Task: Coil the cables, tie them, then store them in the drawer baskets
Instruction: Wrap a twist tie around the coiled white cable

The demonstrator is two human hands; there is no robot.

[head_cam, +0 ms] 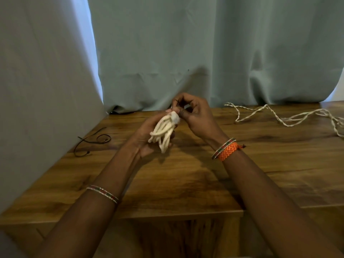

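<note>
A coiled white cable bundle [162, 132] lies in my left hand [149, 135], which grips it above the middle of the wooden table [186, 179]. My right hand [193, 114] is just right of the bundle's top and pinches a thin dark tie [178, 103] at the bundle's upper end. The bundle's loops hang down toward me. A loose, twisted white cable [279, 116] sprawls over the table's far right. Thin dark cords [93, 140] lie on the table at the left.
A pale blue-green curtain [186, 53] hangs right behind the table's far edge. A grey wall [37, 90] bounds the left side. A recess [176, 237] opens beneath the table's near edge. No drawer baskets are in view.
</note>
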